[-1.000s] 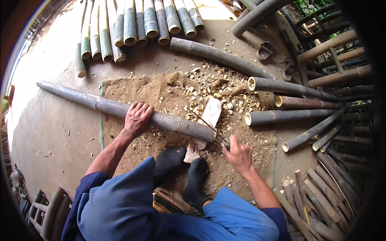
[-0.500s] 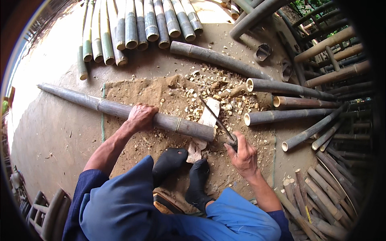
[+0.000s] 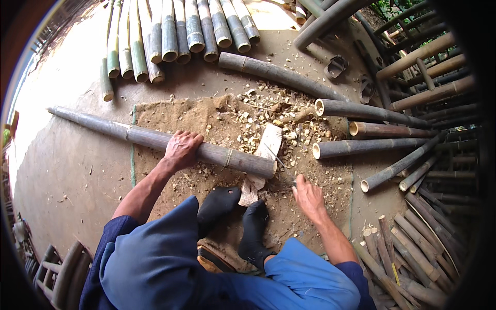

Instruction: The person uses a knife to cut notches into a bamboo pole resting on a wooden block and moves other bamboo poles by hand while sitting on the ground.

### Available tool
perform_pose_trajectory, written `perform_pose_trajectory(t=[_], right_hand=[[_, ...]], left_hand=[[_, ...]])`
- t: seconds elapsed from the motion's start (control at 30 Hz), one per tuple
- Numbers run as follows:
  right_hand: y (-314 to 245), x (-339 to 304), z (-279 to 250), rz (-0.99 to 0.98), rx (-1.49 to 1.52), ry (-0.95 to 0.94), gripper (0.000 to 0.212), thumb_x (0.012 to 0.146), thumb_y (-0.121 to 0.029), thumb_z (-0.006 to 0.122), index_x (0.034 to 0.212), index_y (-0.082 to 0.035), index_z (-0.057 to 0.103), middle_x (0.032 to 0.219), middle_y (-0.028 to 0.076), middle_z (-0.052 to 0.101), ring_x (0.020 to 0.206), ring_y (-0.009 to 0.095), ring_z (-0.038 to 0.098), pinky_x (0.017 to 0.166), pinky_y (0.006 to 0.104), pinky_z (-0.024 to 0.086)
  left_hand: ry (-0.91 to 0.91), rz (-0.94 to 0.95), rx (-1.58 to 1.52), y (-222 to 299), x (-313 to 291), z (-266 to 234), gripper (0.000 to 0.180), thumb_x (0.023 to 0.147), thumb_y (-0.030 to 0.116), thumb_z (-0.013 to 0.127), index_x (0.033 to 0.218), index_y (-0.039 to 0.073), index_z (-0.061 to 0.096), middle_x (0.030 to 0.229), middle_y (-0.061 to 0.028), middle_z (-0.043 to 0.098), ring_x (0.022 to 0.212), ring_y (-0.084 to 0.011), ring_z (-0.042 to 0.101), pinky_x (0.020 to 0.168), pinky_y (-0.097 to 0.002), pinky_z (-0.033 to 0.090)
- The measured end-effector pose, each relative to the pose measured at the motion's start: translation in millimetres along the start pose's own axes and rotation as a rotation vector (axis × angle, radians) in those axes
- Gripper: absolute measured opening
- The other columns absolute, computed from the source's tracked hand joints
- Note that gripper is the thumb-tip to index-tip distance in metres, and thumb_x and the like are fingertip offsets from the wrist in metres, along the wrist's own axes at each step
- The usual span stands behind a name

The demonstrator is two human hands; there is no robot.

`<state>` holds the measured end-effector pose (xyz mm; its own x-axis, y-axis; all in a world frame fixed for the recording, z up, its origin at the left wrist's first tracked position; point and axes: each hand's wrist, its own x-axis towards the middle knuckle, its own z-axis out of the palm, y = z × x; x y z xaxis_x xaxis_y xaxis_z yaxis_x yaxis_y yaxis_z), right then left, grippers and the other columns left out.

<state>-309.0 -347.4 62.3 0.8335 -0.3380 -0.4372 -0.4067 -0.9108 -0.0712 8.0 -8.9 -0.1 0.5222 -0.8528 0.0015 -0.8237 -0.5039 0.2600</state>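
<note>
Head view: I see my left hand [image 3: 182, 149] pressed palm-down on a long grey-brown bamboo pole [image 3: 155, 138], fingers curled over its top. The pole lies across a brown burlap mat [image 3: 170, 116] strewn with pale wood chips [image 3: 268, 106], its cut end resting on a light wooden chopping block [image 3: 268, 144]. My right hand [image 3: 307, 195] is closed around the handle of a thin dark blade [image 3: 279, 161] just beside that cut end. My two black-socked feet [image 3: 237, 217] sit near the block.
</note>
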Motion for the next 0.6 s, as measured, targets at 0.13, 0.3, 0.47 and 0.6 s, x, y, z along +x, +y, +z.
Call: perform_pose_trajectory(t=[0.13, 0.3, 0.47, 0.6], right_hand=[[-29, -15, -48, -0.302, 0.157, 0.28, 0.026, 0.108, -0.021, 0.068, 0.109, -0.002, 0.05, 0.083, 0.019, 0.07, 0.067, 0.033, 0.074, 0.054, 0.0479, 0.062], [-13, -19, -15, -0.367, 0.243, 0.455, 0.032, 0.104, -0.023, 0.073, 0.113, -0.002, 0.051, 0.081, 0.019, 0.069, 0.065, 0.035, 0.073, 0.053, 0.0472, 0.061], [-27, -21, -36, -0.218, 0.108, 0.255, 0.029, 0.103, -0.021, 0.073, 0.112, -0.003, 0.052, 0.084, 0.02, 0.07, 0.063, 0.036, 0.073, 0.052, 0.0479, 0.06], [-52, -22, -62, -0.347, 0.266, 0.437, 0.03, 0.102, -0.018, 0.073, 0.114, -0.001, 0.052, 0.09, 0.019, 0.07, 0.066, 0.036, 0.074, 0.053, 0.0488, 0.06]], left_hand=[[0.06, -0.009, 0.029, -9, -13, 0, 0.035, 0.072, 0.017, 0.082, 0.102, 0.011, 0.064, 0.097, -0.0094, 0.069, 0.101, -0.0307, 0.069, 0.098, -0.0464, 0.05], [0.185, 0.043, 0.067, -1, -9, 8, 0.036, 0.072, 0.017, 0.082, 0.102, 0.011, 0.064, 0.097, -0.0095, 0.068, 0.101, -0.0311, 0.069, 0.095, -0.0458, 0.05], [0.037, 0.003, 0.018, 2, -6, -6, 0.044, 0.069, 0.021, 0.085, 0.107, 0.012, 0.066, 0.098, -0.0099, 0.068, 0.101, -0.0321, 0.068, 0.097, -0.0469, 0.049], [-0.408, 0.007, 0.021, -15, 21, -29, 0.057, 0.058, 0.029, 0.094, 0.107, 0.013, 0.07, 0.104, -0.0108, 0.071, 0.106, -0.0329, 0.071, 0.095, -0.0489, 0.053]])
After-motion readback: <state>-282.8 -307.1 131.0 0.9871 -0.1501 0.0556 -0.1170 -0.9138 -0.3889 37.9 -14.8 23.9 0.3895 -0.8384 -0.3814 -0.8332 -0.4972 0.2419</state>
